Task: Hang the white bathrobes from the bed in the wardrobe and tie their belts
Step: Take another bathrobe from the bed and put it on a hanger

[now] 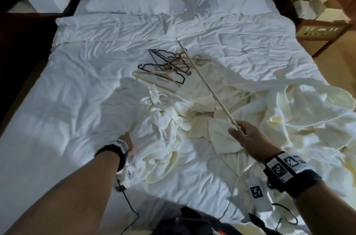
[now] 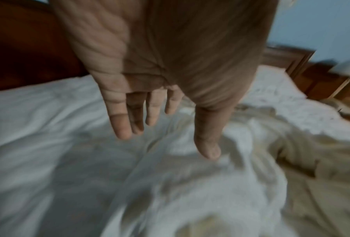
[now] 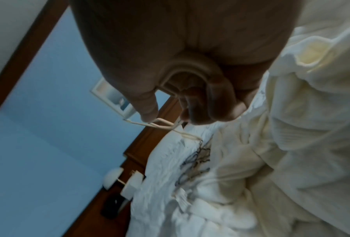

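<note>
**A:** From the head camera, what have you got?

**Me:** The white bathrobes (image 1: 192,119) lie crumpled in a heap on the bed (image 1: 57,100), spreading from the middle to the near right edge. A tangle of spare hangers (image 1: 165,65) sits on the duvet just beyond them. My right hand (image 1: 248,134) holds a pale hanger (image 1: 208,86) by one end, so it shows edge-on like a thin stick pointing toward the pillows. My left hand (image 1: 131,144) is down at the near edge of the heap.

**A:** Gripping cloth?

**Me:** No. In the left wrist view my left hand (image 2: 159,64) has its fingers (image 2: 119,121) straight and loose above the fabric, holding nothing. The picture is blurred; I can't tell whether the fingertips brush the bathrobes (image 2: 251,184).

**A:** And the right wrist?

**Me:** My right hand (image 3: 180,72) has its fingers curled round the hanger (image 3: 159,125); the hook loops into the palm. The bathrobes (image 3: 301,112) bulk up just beside it.

**A:** How will a robe handle?

**Me:** I'd judge it soft, limp and fairly heavy, with a belt that may trail and snag. I'd take it at the collar or shoulders, so that the hanger slides in. The hanger looks stiff and light.
</note>
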`<action>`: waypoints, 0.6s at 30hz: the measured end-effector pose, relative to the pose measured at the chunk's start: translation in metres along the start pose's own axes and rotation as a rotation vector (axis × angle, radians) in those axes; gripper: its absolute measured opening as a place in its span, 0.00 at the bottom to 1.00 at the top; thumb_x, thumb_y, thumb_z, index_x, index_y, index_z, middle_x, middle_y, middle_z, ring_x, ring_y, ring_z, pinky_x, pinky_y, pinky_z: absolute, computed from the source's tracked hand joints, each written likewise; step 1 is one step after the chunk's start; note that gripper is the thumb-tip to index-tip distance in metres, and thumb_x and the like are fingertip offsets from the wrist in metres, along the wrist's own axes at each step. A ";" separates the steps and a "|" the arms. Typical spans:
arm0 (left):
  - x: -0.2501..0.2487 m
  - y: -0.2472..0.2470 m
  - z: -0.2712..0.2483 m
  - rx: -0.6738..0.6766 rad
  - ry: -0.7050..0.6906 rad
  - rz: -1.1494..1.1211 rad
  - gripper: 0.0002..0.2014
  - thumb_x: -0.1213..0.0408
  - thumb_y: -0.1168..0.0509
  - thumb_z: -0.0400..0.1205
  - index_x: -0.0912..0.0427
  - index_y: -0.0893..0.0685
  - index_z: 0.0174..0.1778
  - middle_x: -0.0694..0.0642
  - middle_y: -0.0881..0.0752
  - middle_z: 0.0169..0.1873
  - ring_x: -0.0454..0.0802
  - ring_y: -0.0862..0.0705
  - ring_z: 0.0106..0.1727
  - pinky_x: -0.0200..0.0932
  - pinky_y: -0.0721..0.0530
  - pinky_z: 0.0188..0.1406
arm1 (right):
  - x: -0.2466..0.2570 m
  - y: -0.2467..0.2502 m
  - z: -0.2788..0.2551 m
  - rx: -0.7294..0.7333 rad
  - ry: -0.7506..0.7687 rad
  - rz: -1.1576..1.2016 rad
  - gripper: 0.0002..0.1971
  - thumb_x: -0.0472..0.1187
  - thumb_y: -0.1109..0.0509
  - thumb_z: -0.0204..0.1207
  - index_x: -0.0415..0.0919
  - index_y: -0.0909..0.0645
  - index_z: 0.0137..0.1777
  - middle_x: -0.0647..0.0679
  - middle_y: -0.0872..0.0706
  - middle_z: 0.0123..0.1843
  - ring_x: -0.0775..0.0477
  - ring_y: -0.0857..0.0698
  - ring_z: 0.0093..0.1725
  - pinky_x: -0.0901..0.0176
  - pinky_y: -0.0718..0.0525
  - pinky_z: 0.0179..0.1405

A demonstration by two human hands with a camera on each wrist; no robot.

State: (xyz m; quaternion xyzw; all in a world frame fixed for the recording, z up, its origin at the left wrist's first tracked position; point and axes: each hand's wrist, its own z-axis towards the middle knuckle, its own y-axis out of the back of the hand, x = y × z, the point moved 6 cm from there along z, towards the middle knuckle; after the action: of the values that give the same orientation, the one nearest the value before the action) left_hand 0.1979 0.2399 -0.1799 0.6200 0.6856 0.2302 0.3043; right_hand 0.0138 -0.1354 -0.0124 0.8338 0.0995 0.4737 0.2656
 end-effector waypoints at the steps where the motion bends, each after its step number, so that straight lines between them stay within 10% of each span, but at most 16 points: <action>1: 0.013 -0.022 0.003 0.015 0.037 -0.059 0.56 0.48 0.20 0.68 0.56 0.47 0.85 0.61 0.29 0.78 0.62 0.26 0.75 0.56 0.26 0.73 | -0.005 -0.006 -0.003 0.004 -0.003 -0.105 0.15 0.53 0.31 0.79 0.51 0.25 0.62 0.49 0.17 0.44 0.48 0.18 0.41 0.50 0.19 0.43; 4: 0.036 -0.066 0.010 -0.011 0.114 -0.171 0.74 0.37 0.18 0.49 0.53 0.55 0.86 0.60 0.39 0.83 0.65 0.32 0.79 0.60 0.28 0.75 | -0.022 -0.023 -0.012 0.010 -0.038 -0.204 0.18 0.56 0.25 0.72 0.49 0.26 0.54 0.50 0.23 0.38 0.50 0.24 0.35 0.54 0.24 0.36; 8: 0.056 -0.108 0.023 0.078 0.247 -0.349 0.71 0.50 0.18 0.62 0.44 0.71 0.83 0.59 0.41 0.84 0.67 0.39 0.82 0.64 0.33 0.78 | -0.042 -0.046 -0.022 -0.025 -0.094 -0.208 0.21 0.58 0.24 0.70 0.44 0.28 0.47 0.50 0.26 0.35 0.52 0.28 0.32 0.56 0.29 0.32; 13: 0.034 -0.106 -0.003 -0.026 0.150 -0.390 0.22 0.57 0.35 0.75 0.56 0.20 0.66 0.63 0.15 0.63 0.65 0.16 0.61 0.51 0.17 0.59 | -0.054 -0.061 -0.037 -0.079 -0.124 -0.180 0.21 0.57 0.24 0.70 0.44 0.28 0.43 0.49 0.25 0.35 0.50 0.27 0.32 0.55 0.30 0.31; 18: -0.004 -0.082 -0.078 -0.020 0.015 -0.703 0.25 0.52 0.41 0.64 0.65 0.15 0.49 0.63 0.14 0.44 0.61 0.17 0.45 0.48 0.21 0.45 | -0.048 -0.072 -0.054 -0.041 -0.101 -0.165 0.19 0.53 0.23 0.72 0.44 0.30 0.42 0.50 0.26 0.34 0.52 0.28 0.32 0.57 0.29 0.31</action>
State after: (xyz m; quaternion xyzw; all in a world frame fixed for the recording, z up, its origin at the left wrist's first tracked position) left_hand 0.0852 0.2304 -0.1809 0.3414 0.8570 0.1228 0.3660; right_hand -0.0509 -0.0762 -0.0646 0.8399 0.1448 0.4097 0.3252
